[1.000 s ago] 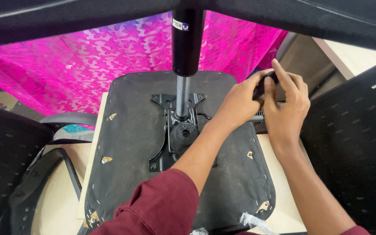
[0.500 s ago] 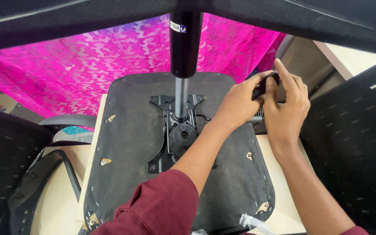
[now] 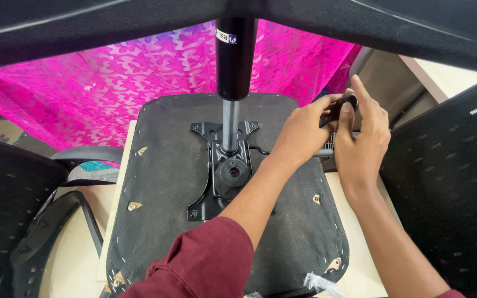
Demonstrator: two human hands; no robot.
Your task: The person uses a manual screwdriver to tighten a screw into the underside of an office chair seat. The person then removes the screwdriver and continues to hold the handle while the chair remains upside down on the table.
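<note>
Left hand (image 3: pixel 304 132) and right hand (image 3: pixel 360 140) both close their fingers around the black lever knob (image 3: pixel 344 105) beside the upturned seat (image 3: pixel 161 182)

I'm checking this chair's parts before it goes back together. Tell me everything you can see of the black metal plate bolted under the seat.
The metal plate is black, stamped, with flared corner ears, lying flat at the middle of the upturned seat base. A shiny gas-lift column rises from it into a black sleeve; just below sits a round black knob. A lever rod runs right toward the left hand and right hand, which close around its black handle. Bolt heads are too small to count.
</note>
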